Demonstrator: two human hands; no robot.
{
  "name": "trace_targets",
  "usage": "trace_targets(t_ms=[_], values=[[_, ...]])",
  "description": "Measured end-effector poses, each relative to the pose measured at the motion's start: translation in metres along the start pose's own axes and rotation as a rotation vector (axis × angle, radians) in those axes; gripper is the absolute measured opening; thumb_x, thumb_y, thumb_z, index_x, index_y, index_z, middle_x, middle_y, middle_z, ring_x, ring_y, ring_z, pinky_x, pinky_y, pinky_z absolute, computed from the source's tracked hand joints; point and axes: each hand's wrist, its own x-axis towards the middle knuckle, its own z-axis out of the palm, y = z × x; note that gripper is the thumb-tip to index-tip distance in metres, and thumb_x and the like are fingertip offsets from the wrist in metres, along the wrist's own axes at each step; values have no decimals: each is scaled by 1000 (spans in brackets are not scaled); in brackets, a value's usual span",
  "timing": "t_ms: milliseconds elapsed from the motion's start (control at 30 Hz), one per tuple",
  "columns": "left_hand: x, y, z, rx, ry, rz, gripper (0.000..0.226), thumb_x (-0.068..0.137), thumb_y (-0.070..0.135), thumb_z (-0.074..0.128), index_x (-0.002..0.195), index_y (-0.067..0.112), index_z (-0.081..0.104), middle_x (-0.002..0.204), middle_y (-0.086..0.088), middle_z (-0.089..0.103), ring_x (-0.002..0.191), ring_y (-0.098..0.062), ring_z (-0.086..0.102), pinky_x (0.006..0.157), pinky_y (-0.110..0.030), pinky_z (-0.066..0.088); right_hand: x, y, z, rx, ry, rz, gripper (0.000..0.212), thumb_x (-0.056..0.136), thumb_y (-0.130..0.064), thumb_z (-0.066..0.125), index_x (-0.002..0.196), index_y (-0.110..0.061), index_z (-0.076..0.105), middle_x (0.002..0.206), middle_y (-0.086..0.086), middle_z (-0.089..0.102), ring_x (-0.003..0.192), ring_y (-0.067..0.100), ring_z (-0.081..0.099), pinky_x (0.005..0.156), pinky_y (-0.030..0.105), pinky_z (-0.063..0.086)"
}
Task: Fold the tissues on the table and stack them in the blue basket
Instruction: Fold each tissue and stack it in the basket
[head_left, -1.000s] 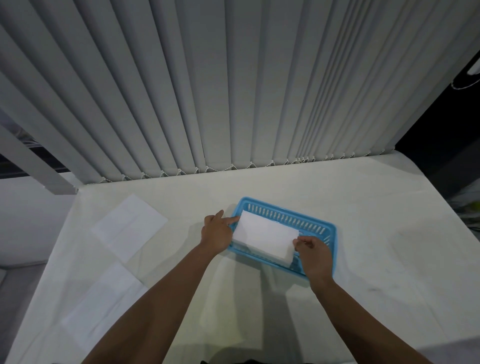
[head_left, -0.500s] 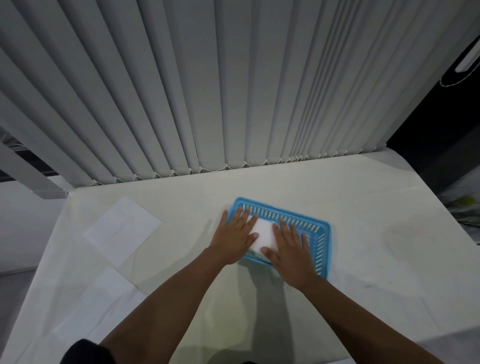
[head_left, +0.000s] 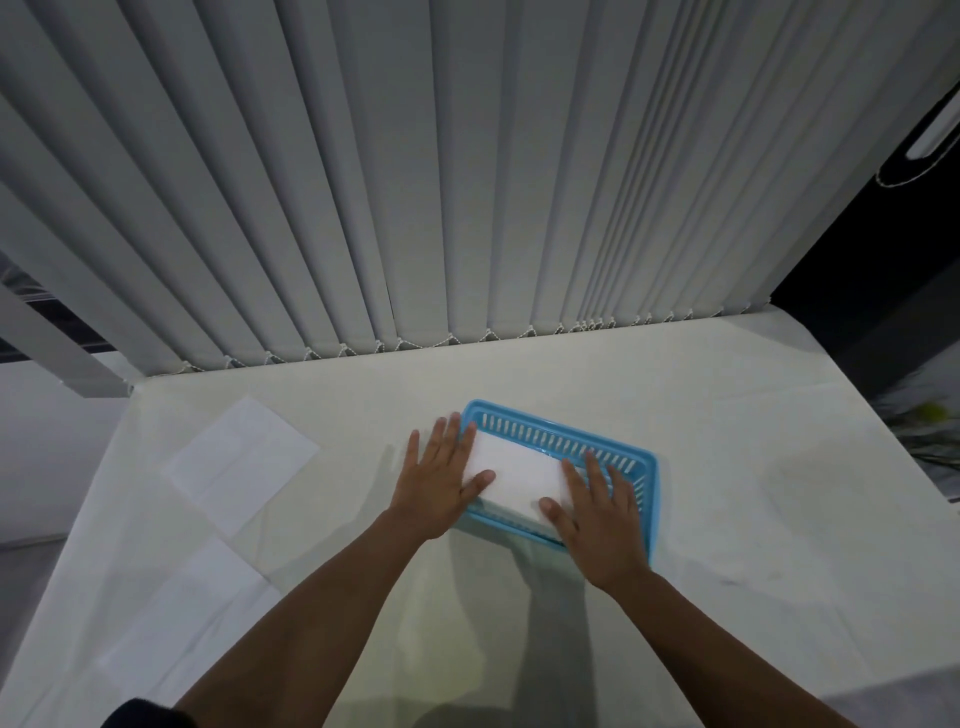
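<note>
A blue slotted basket (head_left: 566, 435) sits mid-table with a folded white tissue stack (head_left: 517, 472) inside it. My left hand (head_left: 441, 480) lies flat with straight fingers over the basket's left end, thumb on the tissue. Flat on the right end rests my right hand (head_left: 597, 512), its thumb touching the stack's near edge. Two unfolded white tissues lie to the left: one (head_left: 240, 461) farther back, one (head_left: 187, 623) nearer the front.
The table (head_left: 753, 519) is covered in a pale cloth. Grey vertical blinds (head_left: 467, 182) hang along its far edge. A dark gap opens at the right beyond the table's corner.
My hands went from pinching the folded tissue's ends to lying flat on it, then slid apart toward the basket's two ends, uncovering the middle of the stack.
</note>
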Motion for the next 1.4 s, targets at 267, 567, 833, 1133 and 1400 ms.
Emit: trace_targets(t_ms=[267,567,833,1133,1400], values=[[-14,-8,-12,-998,-41,-503,61,98,55,17,127,18,55,131,-8,59,115,-22,56,108,-38,38,-10,44,-3,615,199,522,72,88,-69,33,136,-16,42,141,14,48,126,38,46,105,53,38],[-31,-4,-22,-1450,18,-663,44,99,52,21,126,26,45,111,-3,55,105,-20,54,107,-40,40,-14,-6,-14,1092,180,555,45,100,-43,38,136,-17,37,109,4,58,87,23,57,80,35,44],[-66,-77,-28,-1451,147,-801,58,96,58,24,128,18,50,110,-5,58,110,-24,56,109,-45,40,-16,-76,10,1132,75,454,45,99,-44,38,137,-21,35,109,5,61,88,23,60,80,37,48],[-100,-137,-30,-1399,163,-864,47,97,55,25,119,22,50,96,2,58,103,-22,53,108,-45,40,-30,-137,47,1145,57,422,43,96,-46,44,134,-26,35,109,1,62,90,19,62,83,38,49],[-120,-157,-35,-1117,151,-740,60,100,50,19,137,10,44,137,-12,49,118,-25,48,108,-37,31,-39,-159,42,640,203,435,71,91,-48,53,145,-8,31,150,19,37,136,40,33,114,49,25]])
